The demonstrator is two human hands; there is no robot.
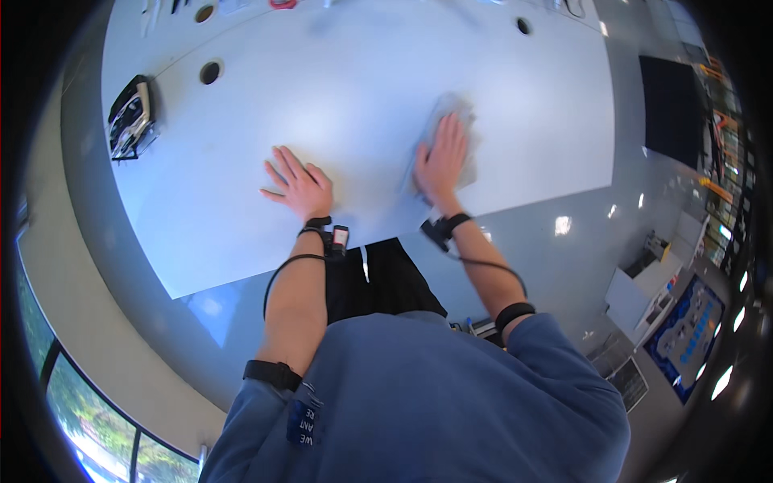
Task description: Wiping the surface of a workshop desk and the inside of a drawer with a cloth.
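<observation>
My right hand (443,159) lies flat on a grey cloth (470,165), pressing it against the white tabletop (338,105). Its fingers are stretched out and point away from me. The cloth sticks out past the fingertips and on both sides of the palm. To the left, my left hand (303,188) rests palm down on the bare tabletop, fingers spread, with nothing in it. Each wrist wears a black strap with a small device and a cable running up the forearm.
At the table's left edge stands a dark open case (133,119) with items in it. Round cable holes (210,73) pierce the tabletop. A red ring-shaped thing (283,3) and other small items lie along the far edge. A black panel (672,111) is off to the right.
</observation>
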